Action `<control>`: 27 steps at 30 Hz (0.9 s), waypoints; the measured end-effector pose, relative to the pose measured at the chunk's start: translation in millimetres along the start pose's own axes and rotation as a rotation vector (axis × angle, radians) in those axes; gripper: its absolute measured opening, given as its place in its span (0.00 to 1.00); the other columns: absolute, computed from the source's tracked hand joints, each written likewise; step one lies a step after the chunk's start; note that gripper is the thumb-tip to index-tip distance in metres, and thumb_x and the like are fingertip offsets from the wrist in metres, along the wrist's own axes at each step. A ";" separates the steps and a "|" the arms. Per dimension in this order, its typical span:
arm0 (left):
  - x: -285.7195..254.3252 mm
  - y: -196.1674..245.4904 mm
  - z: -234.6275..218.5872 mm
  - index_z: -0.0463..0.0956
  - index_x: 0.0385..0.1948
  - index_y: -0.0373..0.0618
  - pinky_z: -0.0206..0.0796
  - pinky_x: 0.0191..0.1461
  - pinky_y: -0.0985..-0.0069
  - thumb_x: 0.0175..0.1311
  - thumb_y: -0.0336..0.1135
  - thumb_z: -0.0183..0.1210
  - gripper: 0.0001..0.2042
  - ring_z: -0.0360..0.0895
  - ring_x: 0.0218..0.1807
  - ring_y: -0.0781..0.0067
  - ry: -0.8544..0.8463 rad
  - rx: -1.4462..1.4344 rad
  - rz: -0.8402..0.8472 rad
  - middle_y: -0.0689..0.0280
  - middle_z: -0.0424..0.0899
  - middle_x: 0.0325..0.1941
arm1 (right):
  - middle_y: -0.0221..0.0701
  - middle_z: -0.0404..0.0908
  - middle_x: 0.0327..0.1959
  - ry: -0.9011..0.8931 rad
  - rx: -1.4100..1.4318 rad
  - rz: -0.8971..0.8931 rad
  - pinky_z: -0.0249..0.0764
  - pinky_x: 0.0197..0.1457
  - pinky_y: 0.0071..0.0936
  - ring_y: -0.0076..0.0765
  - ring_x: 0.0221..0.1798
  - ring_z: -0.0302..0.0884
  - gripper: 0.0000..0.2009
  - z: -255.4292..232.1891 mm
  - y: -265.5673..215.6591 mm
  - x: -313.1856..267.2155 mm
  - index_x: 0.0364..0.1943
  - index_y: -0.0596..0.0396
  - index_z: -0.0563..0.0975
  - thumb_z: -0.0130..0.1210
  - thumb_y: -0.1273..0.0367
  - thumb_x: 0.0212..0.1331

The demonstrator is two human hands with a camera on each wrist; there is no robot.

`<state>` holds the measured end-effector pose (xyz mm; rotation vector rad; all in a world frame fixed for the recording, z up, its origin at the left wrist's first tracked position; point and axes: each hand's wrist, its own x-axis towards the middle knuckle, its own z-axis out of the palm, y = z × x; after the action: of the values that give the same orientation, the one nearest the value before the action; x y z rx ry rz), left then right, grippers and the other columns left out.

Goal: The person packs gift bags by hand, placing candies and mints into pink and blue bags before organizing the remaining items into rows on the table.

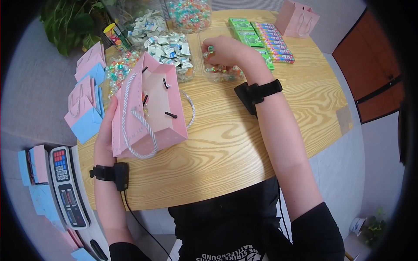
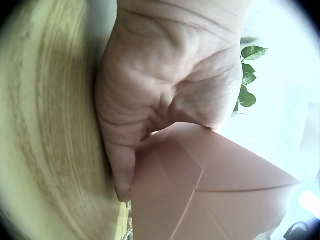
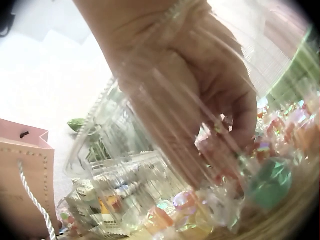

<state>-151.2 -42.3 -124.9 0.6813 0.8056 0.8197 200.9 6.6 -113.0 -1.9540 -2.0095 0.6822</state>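
Note:
My left hand (image 1: 106, 126) grips the side of a pink paper gift bag (image 1: 165, 142) with white rope handles, which tilts on the table with its open top facing me. In the left wrist view the hand (image 2: 170, 75) lies along the bag (image 2: 165, 195), thumb and fingers on either side of its wall. Inside the bag a few wrapped candies (image 1: 145, 101) show. My right hand (image 1: 228, 51) reaches into a clear plastic box (image 1: 201, 40) of shiny wrapped candies (image 1: 224, 74). Its curled fingers hold candies (image 3: 220, 127), seen through the box wall in the right wrist view.
Boxes of silvery sachets (image 1: 167, 50) and loose candies (image 1: 122, 69) lie behind the bag. Green packs (image 1: 246, 32), colourful candy sticks (image 1: 272, 41) and another pink bag (image 1: 298, 19) stand at back right. Pink-and-blue bags (image 1: 85, 104) line the left edge, near a scale (image 1: 69, 187).

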 end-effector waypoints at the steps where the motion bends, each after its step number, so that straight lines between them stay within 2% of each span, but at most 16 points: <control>1: -0.5 -0.2 2.7 0.66 0.61 0.40 0.79 0.50 0.70 0.72 0.51 0.48 0.25 0.83 0.47 0.67 0.039 -0.002 0.010 0.57 0.81 0.52 | 0.39 0.83 0.34 0.003 0.025 -0.020 0.78 0.32 0.35 0.40 0.32 0.82 0.18 1.5 2.1 1.4 0.49 0.47 0.77 0.62 0.66 0.51; 5: -0.5 0.0 3.2 0.66 0.62 0.40 0.79 0.50 0.70 0.73 0.50 0.46 0.25 0.83 0.48 0.67 -0.029 0.005 0.014 0.57 0.81 0.53 | 0.38 0.82 0.34 0.089 -0.036 -0.094 0.78 0.32 0.34 0.39 0.31 0.82 0.17 4.8 5.1 2.5 0.47 0.48 0.77 0.61 0.69 0.50; 10: -1.0 -1.4 10.2 0.65 0.62 0.41 0.79 0.50 0.70 0.74 0.51 0.45 0.25 0.82 0.49 0.67 -0.019 -0.016 0.018 0.58 0.81 0.53 | 0.37 0.82 0.33 0.083 0.001 0.037 0.77 0.32 0.32 0.36 0.30 0.81 0.18 -0.2 1.6 -1.0 0.47 0.53 0.77 0.60 0.71 0.49; 14: -0.1 -0.9 1.0 0.66 0.62 0.41 0.79 0.50 0.70 0.73 0.51 0.45 0.25 0.82 0.48 0.67 -0.042 0.013 0.010 0.58 0.81 0.52 | 0.36 0.82 0.34 0.078 0.042 0.038 0.77 0.32 0.31 0.34 0.29 0.81 0.18 -2.7 2.2 -4.8 0.47 0.55 0.77 0.60 0.70 0.49; 16: -1.2 -0.6 1.2 0.66 0.61 0.41 0.79 0.50 0.70 0.73 0.51 0.46 0.25 0.82 0.48 0.67 -0.018 0.015 0.012 0.58 0.81 0.52 | 0.35 0.82 0.30 0.126 0.102 -0.028 0.76 0.29 0.30 0.32 0.26 0.80 0.17 -3.4 4.9 -6.0 0.47 0.55 0.77 0.60 0.70 0.49; 19: -2.9 -0.2 5.4 0.66 0.62 0.42 0.78 0.51 0.70 0.72 0.51 0.48 0.25 0.82 0.49 0.67 0.026 0.013 0.024 0.58 0.81 0.53 | 0.33 0.81 0.24 0.106 0.107 -0.026 0.75 0.28 0.28 0.29 0.23 0.78 0.16 -11.9 6.6 -7.1 0.45 0.55 0.78 0.59 0.70 0.49; 22: -4.1 0.1 7.7 0.66 0.62 0.41 0.75 0.54 0.73 0.72 0.49 0.50 0.25 0.79 0.52 0.70 -0.022 -0.005 0.041 0.61 0.78 0.57 | 0.30 0.79 0.20 0.156 0.196 -0.031 0.73 0.28 0.25 0.25 0.21 0.76 0.13 -20.2 6.7 -11.0 0.41 0.56 0.79 0.59 0.70 0.49; 27: -6.9 -0.6 15.0 0.67 0.61 0.41 0.76 0.51 0.74 0.72 0.49 0.50 0.24 0.80 0.49 0.72 0.002 -0.018 0.040 0.62 0.79 0.54 | 0.26 0.78 0.21 0.149 0.283 -0.052 0.71 0.28 0.21 0.20 0.22 0.73 0.10 -28.6 12.9 -8.2 0.36 0.57 0.80 0.59 0.69 0.49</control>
<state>-141.6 -51.6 -115.2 0.6828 0.7878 0.8623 226.7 2.7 -93.8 -1.7296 -1.7619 0.7405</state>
